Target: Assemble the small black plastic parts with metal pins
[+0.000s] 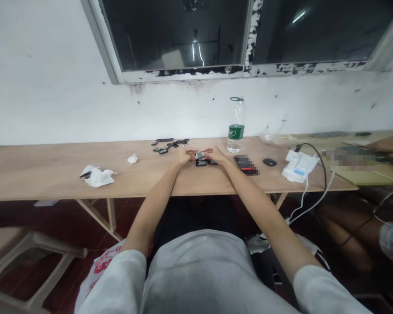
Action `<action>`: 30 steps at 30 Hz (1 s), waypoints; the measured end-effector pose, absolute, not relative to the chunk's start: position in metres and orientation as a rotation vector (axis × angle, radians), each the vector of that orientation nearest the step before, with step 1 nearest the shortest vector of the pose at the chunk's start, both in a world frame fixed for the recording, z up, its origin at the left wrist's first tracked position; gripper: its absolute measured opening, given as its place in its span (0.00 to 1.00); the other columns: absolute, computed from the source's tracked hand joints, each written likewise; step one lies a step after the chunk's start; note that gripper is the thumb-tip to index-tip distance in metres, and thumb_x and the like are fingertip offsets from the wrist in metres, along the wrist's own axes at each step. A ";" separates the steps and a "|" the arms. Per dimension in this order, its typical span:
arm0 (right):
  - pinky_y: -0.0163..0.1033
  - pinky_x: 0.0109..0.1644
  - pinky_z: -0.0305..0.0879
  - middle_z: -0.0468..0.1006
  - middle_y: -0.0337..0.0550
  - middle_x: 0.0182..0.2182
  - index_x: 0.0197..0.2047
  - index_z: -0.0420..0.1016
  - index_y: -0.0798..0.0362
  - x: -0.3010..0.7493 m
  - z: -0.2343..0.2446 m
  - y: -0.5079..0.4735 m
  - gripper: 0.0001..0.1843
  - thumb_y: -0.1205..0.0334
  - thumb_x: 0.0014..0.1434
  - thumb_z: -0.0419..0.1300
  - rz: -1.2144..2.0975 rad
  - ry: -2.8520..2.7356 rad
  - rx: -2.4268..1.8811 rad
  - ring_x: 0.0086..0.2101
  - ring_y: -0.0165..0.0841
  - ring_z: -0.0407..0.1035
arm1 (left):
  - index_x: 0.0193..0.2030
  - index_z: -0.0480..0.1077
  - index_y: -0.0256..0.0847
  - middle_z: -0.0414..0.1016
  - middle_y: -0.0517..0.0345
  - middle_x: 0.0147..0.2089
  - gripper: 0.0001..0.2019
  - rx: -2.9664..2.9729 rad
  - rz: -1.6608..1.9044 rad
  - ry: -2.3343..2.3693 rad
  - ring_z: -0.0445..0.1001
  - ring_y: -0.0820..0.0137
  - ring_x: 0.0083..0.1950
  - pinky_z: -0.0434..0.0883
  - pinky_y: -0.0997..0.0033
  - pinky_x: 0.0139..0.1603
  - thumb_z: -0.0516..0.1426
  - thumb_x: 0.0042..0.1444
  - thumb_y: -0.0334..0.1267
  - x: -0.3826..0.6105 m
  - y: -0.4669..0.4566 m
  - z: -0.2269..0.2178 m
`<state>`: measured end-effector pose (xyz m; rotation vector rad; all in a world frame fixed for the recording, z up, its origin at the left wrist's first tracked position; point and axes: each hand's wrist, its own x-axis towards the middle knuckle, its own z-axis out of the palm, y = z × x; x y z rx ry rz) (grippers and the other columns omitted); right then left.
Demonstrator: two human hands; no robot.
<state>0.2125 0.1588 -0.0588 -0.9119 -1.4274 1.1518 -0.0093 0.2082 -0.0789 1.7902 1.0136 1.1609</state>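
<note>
Both my hands are over the table, close together. Between them is a small flat dark-green piece [200, 155] with a black edge and a bit of yellow; its exact kind is too small to make out. My right hand [215, 154] pinches it from the right. The curled fingers of my left hand [187, 155] meet its left edge. Just under the hands lie similar black-framed pieces [201, 163], partly covered by my fingers. Farther back, several more black and green pieces [163, 150] lie in a loose group, with tiny light bits [186, 145] beside them.
A water bottle [236, 135] stands behind my right hand. To the right lie a phone [245, 165], a black oval case [270, 162] and a white power strip [299, 166] with cables. Crumpled tissues [100, 176] lie left. Another person's hand [388, 146] is at far right.
</note>
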 end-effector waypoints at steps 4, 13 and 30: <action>0.37 0.40 0.82 0.86 0.44 0.32 0.36 0.80 0.55 0.217 -0.061 0.170 0.10 0.70 0.56 0.77 0.987 -1.293 -1.058 0.32 0.37 0.83 | 0.47 0.86 0.37 0.87 0.43 0.48 0.17 1.904 1.280 1.064 0.84 0.55 0.48 0.81 0.57 0.49 0.75 0.52 0.42 -0.008 0.209 -0.077; 0.41 0.65 0.74 0.89 0.58 0.51 0.46 0.89 0.59 0.251 -0.073 0.181 0.10 0.68 0.64 0.67 0.448 -1.315 -1.651 0.56 0.46 0.83 | 0.41 0.86 0.40 0.88 0.47 0.48 0.11 2.118 1.032 1.347 0.84 0.48 0.53 0.81 0.54 0.56 0.74 0.51 0.40 -0.038 0.212 -0.075; 0.36 0.43 0.73 0.86 0.51 0.31 0.34 0.87 0.58 0.259 -0.069 0.179 0.07 0.63 0.60 0.70 0.390 -1.697 -1.723 0.38 0.42 0.81 | 0.43 0.84 0.42 0.86 0.51 0.42 0.22 2.076 0.940 1.340 0.84 0.54 0.46 0.82 0.56 0.53 0.77 0.39 0.42 -0.076 0.240 -0.092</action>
